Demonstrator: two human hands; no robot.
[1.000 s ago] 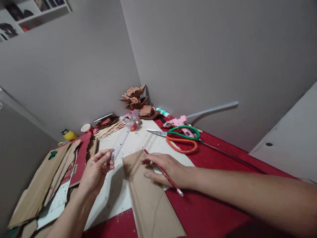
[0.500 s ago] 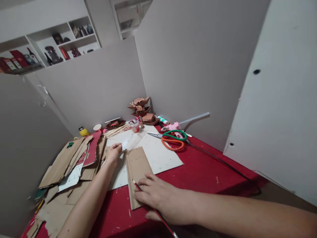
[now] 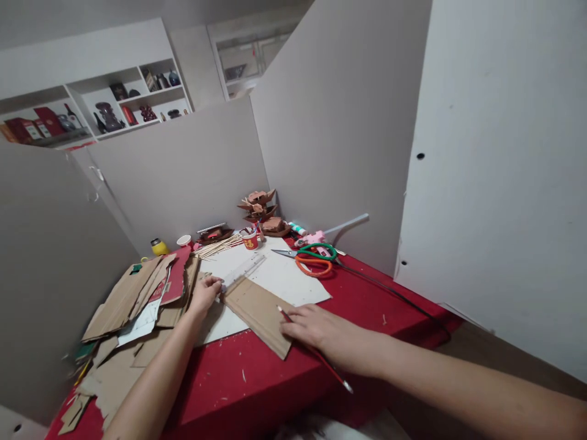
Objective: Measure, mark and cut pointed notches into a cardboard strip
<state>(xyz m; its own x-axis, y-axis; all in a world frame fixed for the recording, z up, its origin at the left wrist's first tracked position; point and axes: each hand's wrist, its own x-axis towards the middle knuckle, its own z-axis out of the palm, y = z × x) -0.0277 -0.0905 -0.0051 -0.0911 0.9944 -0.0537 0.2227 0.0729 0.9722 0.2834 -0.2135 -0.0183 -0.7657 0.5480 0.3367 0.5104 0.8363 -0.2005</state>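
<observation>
My left hand pinches the near end of a clear plastic ruler over a white sheet. A rectangular piece of cardboard lies aslant between my hands, its far end by the ruler. On its right edge rests my right hand, closed round a dark red pencil. The pencil's tip points up and left over the cardboard, and its other end sticks out below the hand. Scissors with green and orange handles lie beyond my right hand.
At left is a pile of torn cardboard. Thin wooden sticks, a red paper cup and brown model boats stand at the back. A pink glue gun trails a black cord along the right side.
The cardboard piece has turned, its near end swinging right with my right hand. The ruler now shows clearly in my left hand. The whole view has shifted somewhat.
</observation>
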